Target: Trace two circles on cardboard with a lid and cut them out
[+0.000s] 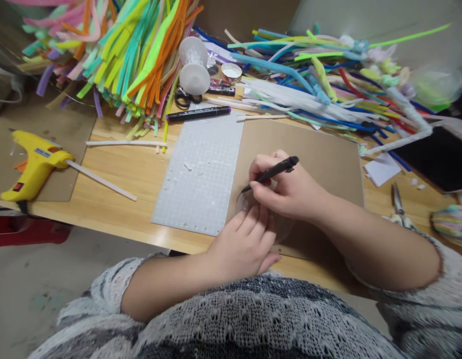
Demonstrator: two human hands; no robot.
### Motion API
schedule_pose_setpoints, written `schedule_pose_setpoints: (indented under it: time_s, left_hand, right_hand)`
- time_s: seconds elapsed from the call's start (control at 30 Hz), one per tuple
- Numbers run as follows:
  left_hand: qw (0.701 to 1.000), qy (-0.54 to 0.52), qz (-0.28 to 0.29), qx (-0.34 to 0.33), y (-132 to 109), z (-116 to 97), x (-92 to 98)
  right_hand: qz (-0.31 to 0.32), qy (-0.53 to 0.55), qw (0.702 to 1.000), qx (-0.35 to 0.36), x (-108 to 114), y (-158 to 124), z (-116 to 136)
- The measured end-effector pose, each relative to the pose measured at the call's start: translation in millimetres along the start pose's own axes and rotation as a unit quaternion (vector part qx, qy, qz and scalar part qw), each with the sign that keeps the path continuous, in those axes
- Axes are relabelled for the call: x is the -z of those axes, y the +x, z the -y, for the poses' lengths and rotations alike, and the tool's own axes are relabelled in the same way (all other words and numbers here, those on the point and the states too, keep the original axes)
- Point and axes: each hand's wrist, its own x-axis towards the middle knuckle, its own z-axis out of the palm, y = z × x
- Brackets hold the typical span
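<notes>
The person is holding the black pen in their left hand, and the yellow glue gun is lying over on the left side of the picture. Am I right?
Not quite: the black pen is in the right hand. The head view shows the left hand lower down, near the pen's tip. The yellow glue gun does lie on the left side, as you said.

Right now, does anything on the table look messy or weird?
Mostly the colourful fuzzy sticks at the back right: they lie jumbled, pointing every which way. Small scraps also litter the grey mat. Nothing looks clearly broken.
</notes>
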Motion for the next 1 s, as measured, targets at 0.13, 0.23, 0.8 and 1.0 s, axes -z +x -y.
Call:
schedule_pose_setpoints:
  time_s: [0.13, 0.23, 0.8, 1.0]
  left_hand:
    - [1.000, 0.014, 0.002, 0.004, -1, -1, -0.6]
    - [1.000, 0.016, 0.005, 0.007, -1, -2, -0.1]
    - [0.998, -0.045, 0.025, 0.034, 3, -1, 8.7]
    - [0.997, -0.045, 0.042, 0.041, 5, -3, 12.5]
  right_hand:
    - [-0.034, -0.023, 0.999, -0.023, 7, -6, -11]
    - [-0.051, -0.041, 0.997, -0.036, 11, -14, -17]
    - [-0.144, -0.118, 0.978, -0.099, 11, -97, -20]
    - [-0.153, -0.104, 0.978, -0.098, 2, -122, -4]
